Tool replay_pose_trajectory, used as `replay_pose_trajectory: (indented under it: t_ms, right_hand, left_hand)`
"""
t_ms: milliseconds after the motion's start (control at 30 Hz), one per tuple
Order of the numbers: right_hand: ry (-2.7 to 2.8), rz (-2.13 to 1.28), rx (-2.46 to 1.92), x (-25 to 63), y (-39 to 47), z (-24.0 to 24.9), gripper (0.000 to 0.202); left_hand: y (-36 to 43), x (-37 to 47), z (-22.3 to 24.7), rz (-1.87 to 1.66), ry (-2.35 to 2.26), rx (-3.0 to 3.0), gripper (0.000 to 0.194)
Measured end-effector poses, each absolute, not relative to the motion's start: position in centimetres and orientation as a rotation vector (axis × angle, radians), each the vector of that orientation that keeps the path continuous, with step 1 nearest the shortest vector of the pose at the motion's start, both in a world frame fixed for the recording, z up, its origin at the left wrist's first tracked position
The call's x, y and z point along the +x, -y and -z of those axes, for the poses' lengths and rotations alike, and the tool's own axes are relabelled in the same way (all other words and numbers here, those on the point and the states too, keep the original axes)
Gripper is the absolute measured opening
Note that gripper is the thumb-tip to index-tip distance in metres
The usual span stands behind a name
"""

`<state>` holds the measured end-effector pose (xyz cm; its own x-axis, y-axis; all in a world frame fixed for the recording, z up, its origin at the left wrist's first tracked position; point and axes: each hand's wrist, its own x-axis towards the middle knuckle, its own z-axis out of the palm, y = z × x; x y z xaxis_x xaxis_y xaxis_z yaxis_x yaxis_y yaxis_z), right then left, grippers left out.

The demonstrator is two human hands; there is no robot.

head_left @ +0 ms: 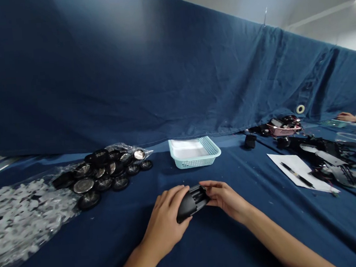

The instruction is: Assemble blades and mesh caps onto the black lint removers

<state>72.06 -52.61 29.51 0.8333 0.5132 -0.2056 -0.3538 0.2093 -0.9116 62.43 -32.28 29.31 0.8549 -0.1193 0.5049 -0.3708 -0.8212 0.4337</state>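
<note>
A dark, rounded plastic housing (188, 204) with an open, slotted end is held up over the blue cloth in front of me. My left hand (167, 216) wraps round its left part, thumb below and fingers over the top. At its slotted right end, the fingertips of my right hand (221, 198) close on the edge. Whether a small part sits between those fingertips is hidden. Just beyond my hands stands a light blue basket (195, 163) with white sheets inside.
To the left lie a heap of round black caps (102, 170) and a clear bag of small white parts (26, 211). On the right are a paper with a black pen (296, 174), assorted dark parts and a pink basket (284, 131). Another person's hand (346, 117) shows far right.
</note>
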Motion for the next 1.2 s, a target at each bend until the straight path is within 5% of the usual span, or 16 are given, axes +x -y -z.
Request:
replay_pose_trajectory:
  t_ms: [167, 367, 633, 1200]
  right_hand:
    - [0.233, -0.503, -1.282, 71.8, 52.7, -29.4, 0.034]
    - [0.348, -0.446, -1.167, 72.2, 52.8, -29.5, 0.034]
    - [0.394, -0.422, -1.227, 72.4, 52.9, -29.5, 0.035]
    - [0.365, -0.401, -1.197, 73.0, 53.1, -29.1, 0.039]
  left_hand:
    - [32.1, 62.2, -29.5, -0.49, 0.384, 2.533, 0.077]
    - [31.8, 62.9, -28.5, -0.533, 0.086, 2.307, 0.054]
    - [31.0, 63.1, -28.9, -0.168, 0.079, 2.292, 0.068]
    - [32.9, 61.9, -29.2, -0.62, 0.292, 2.643, 0.062]
